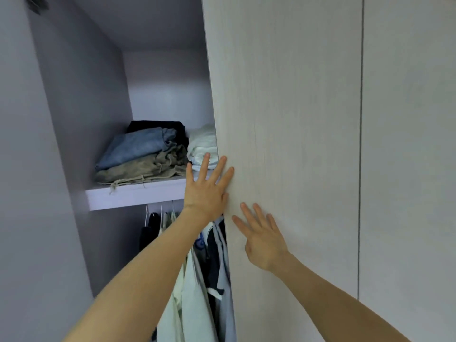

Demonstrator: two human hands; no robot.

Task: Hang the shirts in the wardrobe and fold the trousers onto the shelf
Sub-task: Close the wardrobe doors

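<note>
The wardrobe stands partly open, its pale wood-grain door (283,119) covering the right half of the opening. My left hand (207,191) lies flat with spread fingers across the door's left edge. My right hand (261,235) presses flat on the door face just below it. On the white shelf (133,195) lies a stack of folded trousers: blue jeans (138,146) over khaki ones (140,169), something dark (158,125) behind, and folded white cloth (201,146) beside them. Under the shelf, several shirts (195,292) hang on hangers, partly hidden by my left arm and the door.
The wardrobe's left inner wall (81,119) is grey and bare. A second closed door panel (409,144) adjoins on the right, past a dark vertical seam. The space above the trousers stack is open up to the wardrobe's top.
</note>
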